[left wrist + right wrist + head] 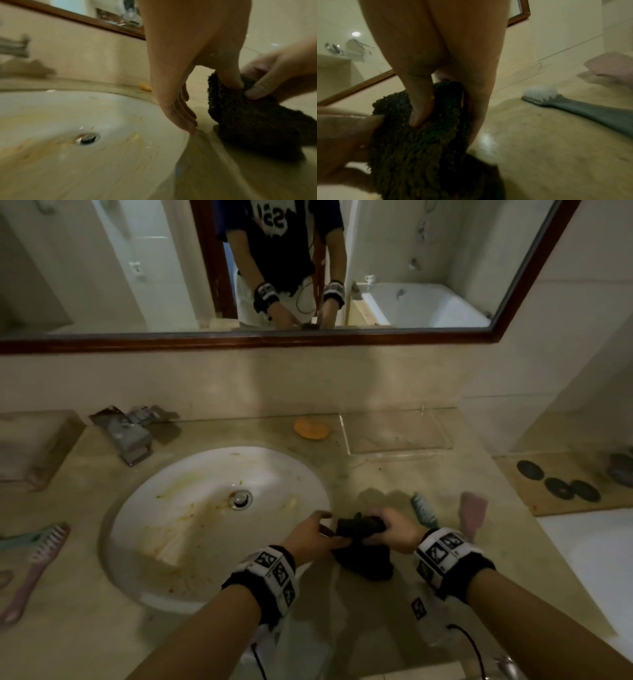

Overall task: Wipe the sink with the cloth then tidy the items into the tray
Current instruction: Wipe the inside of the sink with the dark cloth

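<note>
The white sink [137, 542] is smeared with yellow and orange stains around its drain [240, 499]. On the counter just right of the sink's rim, my right hand [383, 525] pinches the top of a dark fluffy cloth [364, 559] between thumb and fingers; the cloth's lower part lies on the counter. My left hand [334, 534] reaches across the rim. Its thumb [229, 81] presses on the cloth [248, 121], and its fingers [180, 115] are straight, pointing down at the rim. The clear tray [442, 445] stands at the back right.
An orange soap [311, 428] lies behind the sink and the faucet [126, 434] stands at the back left. A teal brush [424, 510] and a pink brush [474, 513] lie right of my hands. Pink and teal combs [41, 556] lie at the far left.
</note>
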The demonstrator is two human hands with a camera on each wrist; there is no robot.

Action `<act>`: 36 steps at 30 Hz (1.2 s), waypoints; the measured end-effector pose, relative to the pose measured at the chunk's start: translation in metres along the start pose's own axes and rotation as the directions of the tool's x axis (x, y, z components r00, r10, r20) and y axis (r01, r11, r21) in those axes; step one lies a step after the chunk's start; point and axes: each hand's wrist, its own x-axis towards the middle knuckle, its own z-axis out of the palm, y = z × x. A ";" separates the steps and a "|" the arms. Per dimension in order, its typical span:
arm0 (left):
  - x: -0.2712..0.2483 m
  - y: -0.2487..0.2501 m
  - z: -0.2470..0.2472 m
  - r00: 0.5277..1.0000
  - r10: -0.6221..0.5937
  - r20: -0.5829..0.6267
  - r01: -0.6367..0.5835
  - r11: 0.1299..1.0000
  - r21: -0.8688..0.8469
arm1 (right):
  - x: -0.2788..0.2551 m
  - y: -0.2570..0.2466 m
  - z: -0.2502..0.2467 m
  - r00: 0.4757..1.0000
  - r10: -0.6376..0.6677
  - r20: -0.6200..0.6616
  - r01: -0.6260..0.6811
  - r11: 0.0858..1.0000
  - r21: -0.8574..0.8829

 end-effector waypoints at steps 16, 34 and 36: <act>-0.032 -0.059 -0.163 0.944 -0.130 -0.302 -0.046 0.857 -0.513 | 0.082 -0.171 0.045 0.991 -0.119 -0.069 0.091 0.943 -0.319; -0.048 -0.130 -0.273 0.960 -0.235 -0.152 0.124 0.844 -0.522 | 0.159 -0.258 0.131 0.934 -0.221 0.279 0.323 0.858 -0.399; -0.046 -0.142 -0.284 0.956 -0.187 -0.224 0.142 0.969 -0.202 | 0.170 -0.250 0.129 0.937 -0.203 0.284 0.314 0.846 -0.431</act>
